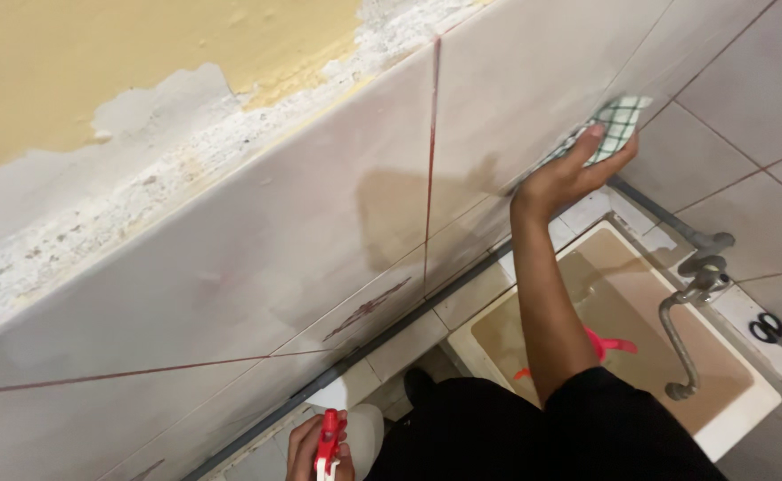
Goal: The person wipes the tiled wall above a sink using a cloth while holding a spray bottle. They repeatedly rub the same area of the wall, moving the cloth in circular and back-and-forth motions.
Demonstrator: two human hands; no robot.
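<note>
My right hand is stretched out to the tiled wall and presses a green-and-white checked cloth flat against a pale tile. My left hand is low at the bottom edge of the view, closed around a white spray bottle with a red trigger. Only the top of the bottle shows. My black sleeve covers the lower middle of the view.
A white tiled basin holding brownish water sits below the wall, with a red plastic object in the water. A curved metal tap hangs over it. Black scissors lie on the ledge. Yellow paint peels above the tiles.
</note>
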